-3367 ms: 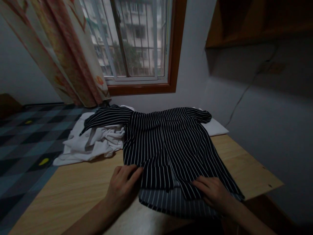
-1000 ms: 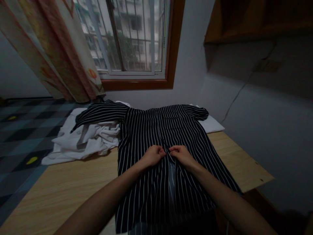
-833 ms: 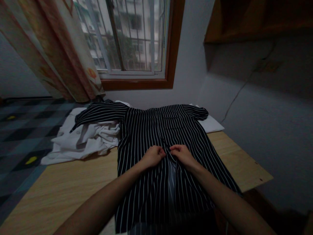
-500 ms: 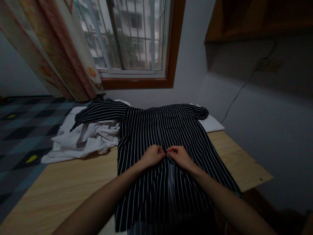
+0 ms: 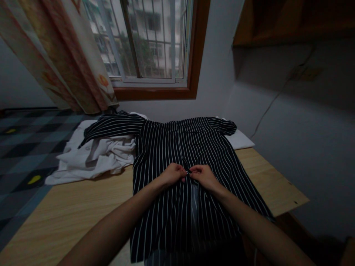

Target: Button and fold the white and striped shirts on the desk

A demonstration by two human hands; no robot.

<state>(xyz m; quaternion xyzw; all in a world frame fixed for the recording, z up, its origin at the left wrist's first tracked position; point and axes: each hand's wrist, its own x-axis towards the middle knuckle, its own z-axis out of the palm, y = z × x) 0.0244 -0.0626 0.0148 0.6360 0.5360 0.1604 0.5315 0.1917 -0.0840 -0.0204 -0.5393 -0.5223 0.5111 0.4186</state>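
Note:
A black shirt with thin white stripes (image 5: pixel 177 147) lies spread flat on a light wooden table (image 5: pixel 83 207), collar away from me. My left hand (image 5: pixel 172 173) and my right hand (image 5: pixel 203 175) meet at the middle of the shirt's front opening. Both are closed in a pinch on the two front edges of the shirt, fingertips almost touching. Below my hands the front gapes a little and shows the paler inside. The hem hangs over the table's near edge.
Crumpled white clothes (image 5: pixel 91 159) lie to the left of the shirt, partly under its left sleeve. A flat white cloth (image 5: pixel 241 140) lies behind at the right. A window (image 5: pixel 146 40) with a patterned curtain (image 5: pixel 58 55) is beyond; a grey wall stands at the right.
Since 3.4 s ago my hands have moved from the shirt's hem up to the middle of its front. Over the last second they stay there, fingers shifting slightly.

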